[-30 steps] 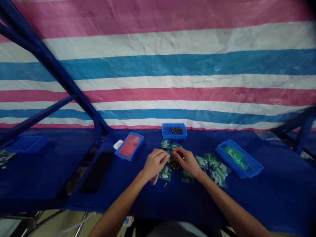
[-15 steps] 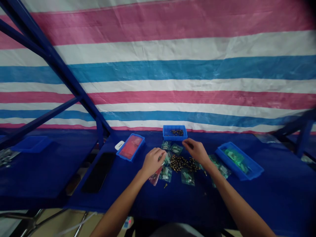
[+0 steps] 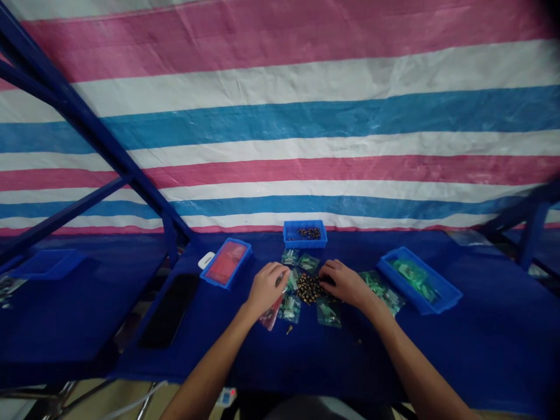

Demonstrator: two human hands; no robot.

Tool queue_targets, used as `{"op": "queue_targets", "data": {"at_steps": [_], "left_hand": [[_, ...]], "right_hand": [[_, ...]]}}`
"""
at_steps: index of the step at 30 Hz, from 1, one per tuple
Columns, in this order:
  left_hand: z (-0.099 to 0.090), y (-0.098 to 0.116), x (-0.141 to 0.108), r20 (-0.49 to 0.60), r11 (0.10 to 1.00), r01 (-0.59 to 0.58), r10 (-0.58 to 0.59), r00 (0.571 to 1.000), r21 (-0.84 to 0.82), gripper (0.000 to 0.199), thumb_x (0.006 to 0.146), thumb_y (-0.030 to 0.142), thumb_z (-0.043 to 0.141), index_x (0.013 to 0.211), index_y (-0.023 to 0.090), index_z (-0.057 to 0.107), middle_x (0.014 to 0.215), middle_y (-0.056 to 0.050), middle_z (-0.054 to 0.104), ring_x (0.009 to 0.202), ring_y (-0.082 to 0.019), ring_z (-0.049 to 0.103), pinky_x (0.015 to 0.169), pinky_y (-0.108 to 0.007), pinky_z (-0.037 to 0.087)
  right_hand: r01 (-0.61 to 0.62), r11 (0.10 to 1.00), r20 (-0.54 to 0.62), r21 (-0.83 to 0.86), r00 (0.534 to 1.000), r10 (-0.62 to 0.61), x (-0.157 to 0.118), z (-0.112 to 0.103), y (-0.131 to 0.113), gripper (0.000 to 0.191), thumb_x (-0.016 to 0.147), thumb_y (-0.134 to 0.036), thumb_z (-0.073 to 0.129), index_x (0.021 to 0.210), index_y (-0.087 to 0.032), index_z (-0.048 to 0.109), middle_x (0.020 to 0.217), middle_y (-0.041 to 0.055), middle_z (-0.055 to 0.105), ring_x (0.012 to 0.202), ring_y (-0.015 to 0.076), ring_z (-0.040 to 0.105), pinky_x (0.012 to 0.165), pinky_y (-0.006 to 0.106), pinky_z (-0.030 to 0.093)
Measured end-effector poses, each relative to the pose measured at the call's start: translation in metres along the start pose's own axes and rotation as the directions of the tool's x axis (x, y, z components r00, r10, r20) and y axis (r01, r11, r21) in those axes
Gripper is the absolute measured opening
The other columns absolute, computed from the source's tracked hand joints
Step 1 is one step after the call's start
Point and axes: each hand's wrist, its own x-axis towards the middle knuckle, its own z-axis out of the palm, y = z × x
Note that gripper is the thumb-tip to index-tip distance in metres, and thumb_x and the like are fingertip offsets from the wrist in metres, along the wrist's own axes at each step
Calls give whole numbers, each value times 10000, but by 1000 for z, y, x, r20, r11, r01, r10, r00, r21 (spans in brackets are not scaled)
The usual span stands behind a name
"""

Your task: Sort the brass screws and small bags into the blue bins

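Small brass-and-black parts lie in a pile on the blue table, with green-tinted bags around it. My right hand rests at the pile's right side, fingers curled down onto the parts; what its fingertips pinch is too small to name. Left of the pile, my left hand is closed above a pink bag, its fingers round something dark that I cannot make out. A bag of pale pieces lies beside it. Behind the pile, a small blue bin holds more of the brass-and-black parts.
A blue bin of pink bags and a white case stand at the left, near a black phone. At the right is a blue bin of green bags. A blue metal frame slants across the left.
My right hand has come down from near the small blue bin onto the right side of the pile. My left hand stays closed in about the same place. The view has shifted slightly.
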Motion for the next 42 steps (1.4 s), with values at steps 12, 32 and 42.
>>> {"op": "queue_targets", "data": {"at_steps": [12, 32, 42], "left_hand": [[-1, 6, 0, 13, 998, 16, -15, 1000, -56, 183, 971, 271, 486, 992, 219, 660, 950, -43, 665, 934, -185, 607, 879, -318, 477], [0, 18, 0, 181, 950, 96, -43, 983, -297, 227, 956, 355, 527, 894, 190, 670, 843, -34, 656, 804, -159, 606, 753, -260, 463], [-6, 11, 0, 118, 999, 34, -29, 993, -39, 287, 1017, 283, 368, 964, 192, 634, 941, -45, 670, 929, -198, 581, 906, -353, 432]], "right_hand": [[14, 1000, -191, -22, 981, -19, 4, 9, -16, 76, 870, -146, 547, 916, -202, 571, 879, 54, 627, 885, 229, 564, 792, 361, 474], [281, 940, -328, 191, 921, -208, 4, 21, -46, 140, 955, -185, 517, 1075, -224, 578, 980, 67, 651, 925, 202, 589, 806, 361, 514], [120, 986, -328, 115, 942, -76, 23, 5, -37, 46, 931, -208, 531, 933, -220, 576, 850, 40, 634, 828, 195, 600, 742, 319, 501]]}}
